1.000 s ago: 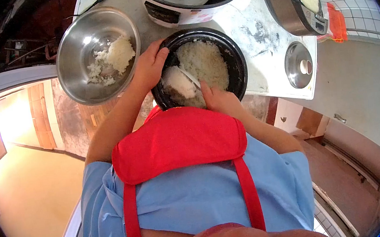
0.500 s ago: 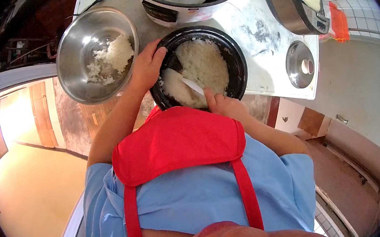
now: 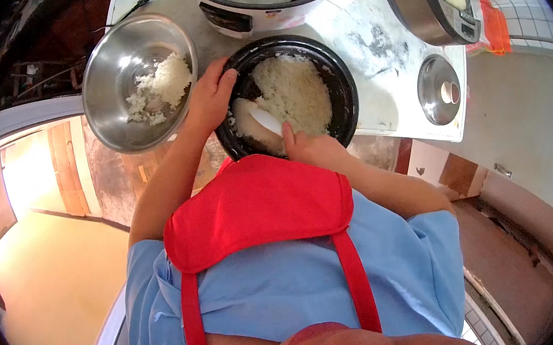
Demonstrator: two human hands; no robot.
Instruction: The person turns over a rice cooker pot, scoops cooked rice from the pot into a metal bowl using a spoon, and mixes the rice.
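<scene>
The left hand [image 3: 212, 99] clasps the left rim of the black inner pot [image 3: 342, 64], positioned at the near edge of the white table [image 3: 392, 108]. The right hand [image 3: 309, 147] grips a white rice paddle [image 3: 266, 121], its blade within the pot against cooked rice [image 3: 296, 90]. A stainless steel bowl [image 3: 103, 100], also containing rice, stands beside the left hand.
</scene>
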